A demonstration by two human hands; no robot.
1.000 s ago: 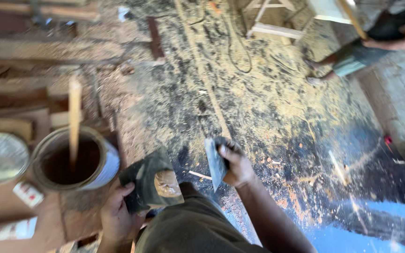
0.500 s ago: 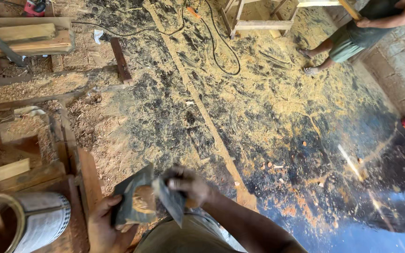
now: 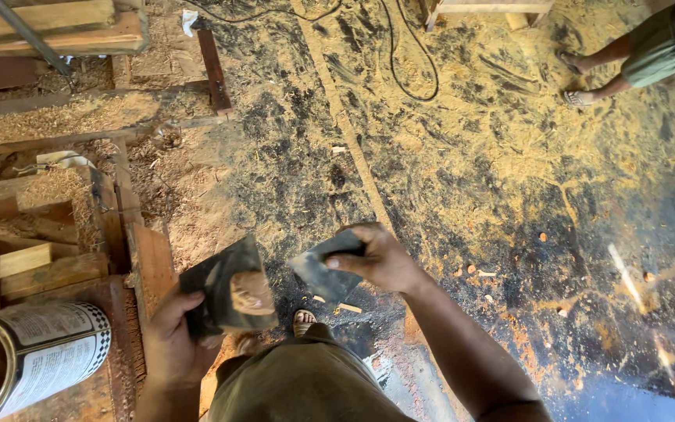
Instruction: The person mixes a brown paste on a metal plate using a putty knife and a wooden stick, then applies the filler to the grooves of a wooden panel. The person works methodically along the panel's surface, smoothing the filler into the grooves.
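While the left hand grips a dark flat square board carrying a tan putty lump, tilted, long edge running up-right, the right hand pinches a dark flat scraper blade pointing down-left, just beside it. Nearby at lower left: open labelled metal can, contents unclear. Sawdust-covered floor below.

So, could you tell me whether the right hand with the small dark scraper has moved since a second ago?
Yes. The right hand with its small dark scraper has come closer to the dark flat board held by the left hand.
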